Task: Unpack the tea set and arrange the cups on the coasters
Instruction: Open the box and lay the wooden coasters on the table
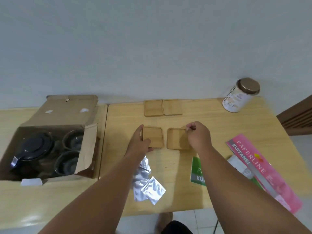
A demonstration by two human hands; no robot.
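Observation:
Four square wooden coasters lie on the table. Two coasters (163,107) sit side by side at the back. My left hand (139,141) grips the near left coaster (154,136) by its left edge. My right hand (198,135) pinches the far right corner of the near right coaster (177,138). An open cardboard box (50,119) stands at the left. Inside it are a dark teapot (33,147) and two dark cups (74,140), still packed.
Crumpled silver foil pouches (148,184) lie near the front edge, under my left forearm. A green booklet (196,173) and pink receipt books (258,168) lie at the right. A white tin with a brown lid (239,97) stands at the back right. A seam divides the two tabletops (104,132).

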